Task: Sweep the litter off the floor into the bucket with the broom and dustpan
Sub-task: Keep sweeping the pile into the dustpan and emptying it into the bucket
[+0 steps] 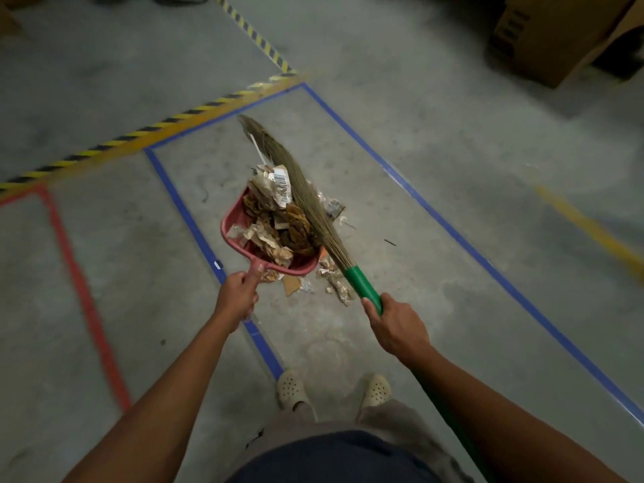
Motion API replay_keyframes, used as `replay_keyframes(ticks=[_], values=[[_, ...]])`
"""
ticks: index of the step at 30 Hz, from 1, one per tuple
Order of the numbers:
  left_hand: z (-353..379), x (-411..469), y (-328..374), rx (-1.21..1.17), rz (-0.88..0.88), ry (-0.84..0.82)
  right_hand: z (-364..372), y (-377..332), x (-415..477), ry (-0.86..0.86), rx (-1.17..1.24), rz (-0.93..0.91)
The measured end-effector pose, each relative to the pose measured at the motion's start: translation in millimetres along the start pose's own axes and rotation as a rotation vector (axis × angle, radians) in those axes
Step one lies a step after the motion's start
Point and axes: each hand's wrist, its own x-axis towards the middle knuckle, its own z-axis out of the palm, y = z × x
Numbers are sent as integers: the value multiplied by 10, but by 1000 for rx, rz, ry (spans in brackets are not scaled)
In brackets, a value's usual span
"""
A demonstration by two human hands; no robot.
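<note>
The litter [275, 221], crumpled wrappers, brown scraps and one label with a barcode, is heaped in one pink dustpan [225, 227]. The dustpan is held inside a rectangle of blue tape [453, 231] on the grey floor [418, 99]. Some pieces are seen on the floor just behind the pan. One broom [296, 183], with straw bristles and a green handle, is laid across the heap. The pan's handle is clasped by the left hand [238, 294], and the broom's handle by the right hand [393, 329]. Two pale shoes [291, 388] are seen below.

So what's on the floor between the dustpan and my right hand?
Head view: loose litter, wrappers and a cardboard scrap, lies between dustpan and right hand, beside the green broom handle.
</note>
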Motion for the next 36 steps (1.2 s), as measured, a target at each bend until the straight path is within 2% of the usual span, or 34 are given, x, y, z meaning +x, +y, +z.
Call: replay_keyframes(ticks=[7,19,28,36], values=[[99,-417,94,-96,11,100,-204,109,-40,16,-34,-91],[724,-1686,26,-244,-43,363,-698,791,-218,-62,-136,-370],[663,-2656,-603,-330,-119,575,-460,704,-746,-163,-162,-572],[376,-3960,-1377,-418,-146,736,-55,458,-1717,-220,-191,-781]])
